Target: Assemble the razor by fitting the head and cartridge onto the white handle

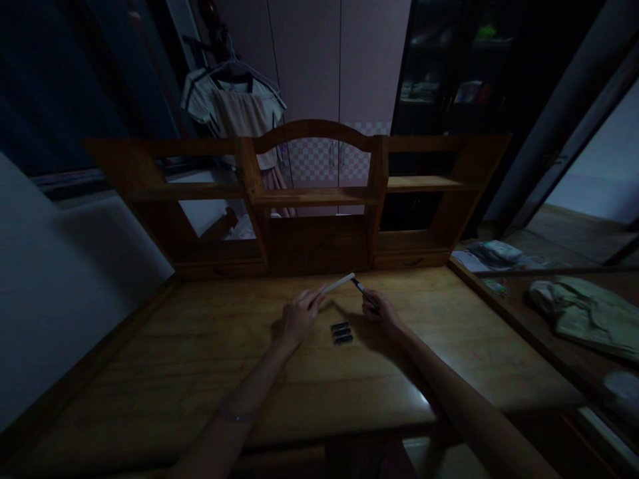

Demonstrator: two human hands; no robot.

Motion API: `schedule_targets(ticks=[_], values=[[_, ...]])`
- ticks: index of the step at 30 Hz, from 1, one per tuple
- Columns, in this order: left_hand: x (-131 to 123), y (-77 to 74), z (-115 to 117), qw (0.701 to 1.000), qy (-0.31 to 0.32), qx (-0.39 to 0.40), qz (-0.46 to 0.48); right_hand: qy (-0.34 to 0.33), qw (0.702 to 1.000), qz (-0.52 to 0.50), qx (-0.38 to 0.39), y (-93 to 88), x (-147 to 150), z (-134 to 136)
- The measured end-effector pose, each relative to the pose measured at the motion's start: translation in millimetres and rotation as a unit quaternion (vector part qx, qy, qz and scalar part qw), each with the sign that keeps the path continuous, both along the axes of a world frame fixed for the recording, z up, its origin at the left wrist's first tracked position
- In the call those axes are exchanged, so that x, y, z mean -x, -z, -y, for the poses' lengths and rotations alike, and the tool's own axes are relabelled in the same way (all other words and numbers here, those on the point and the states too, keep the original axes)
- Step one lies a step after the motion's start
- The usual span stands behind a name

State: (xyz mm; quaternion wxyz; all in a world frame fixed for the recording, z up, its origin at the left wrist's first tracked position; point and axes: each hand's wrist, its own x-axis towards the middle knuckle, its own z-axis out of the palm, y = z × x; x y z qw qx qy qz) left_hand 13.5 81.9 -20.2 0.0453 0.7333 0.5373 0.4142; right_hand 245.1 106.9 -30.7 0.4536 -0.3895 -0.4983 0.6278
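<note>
My left hand (300,315) is closed around one end of a thin white stick (338,284), which slants up to the right over the desk. My right hand (380,310) grips a slim dark tool (365,293) with a pale mark near its upper part; it looks like a pen or a craft knife, though the dimness hides which. The tool's tip meets the white stick's far end, or lies very close to it. Between my hands, nearer to me, three small dark oblong pieces (342,332) lie in a stack of rows on the wooden desk (224,372).
A wooden shelf unit (314,196) with cubbies and drawers stands along the desk's back edge. Past the right edge lie a pale green cloth (594,316) and a plastic-wrapped bundle (499,251). A white wall (74,279) borders the left side. Clothes (239,110) hang behind.
</note>
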Motion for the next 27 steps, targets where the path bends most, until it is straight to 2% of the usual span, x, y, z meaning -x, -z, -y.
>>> schedule_targets(ticks=[4,7,9,12,16,18,22,27], values=[[10.7,7.6,-11.6,0.994,-0.048,0.021,0.098,-0.005,1.0,-0.01,0.003,-1.3,1.4,1.5],[17.8,9.4,-18.0,0.987,-0.027,0.015,0.158,-0.009,1.0,-0.009,-0.001,-2.5,1.5,2.8],[15.8,7.7,-16.8,0.988,0.009,0.005,0.156,-0.005,1.0,-0.006,-0.002,-2.4,1.1,3.0],[6.5,3.8,-10.2,0.993,0.048,-0.001,0.105,0.003,1.0,0.013,-0.017,-0.7,-0.1,2.6],[5.2,5.1,-8.8,0.998,-0.017,0.016,0.061,0.026,0.997,0.052,-0.058,0.7,-2.0,3.2],[11.7,9.7,-13.7,0.995,-0.045,0.033,0.086,0.041,0.993,0.07,-0.087,-1.8,-2.2,5.1],[22.9,17.6,-24.7,0.983,-0.039,0.06,0.17,0.048,0.983,0.083,-0.158,-14.3,0.7,13.4],[18.2,10.8,-21.6,0.971,0.006,0.073,0.229,0.052,0.967,0.117,-0.218,-23.4,5.0,19.2]])
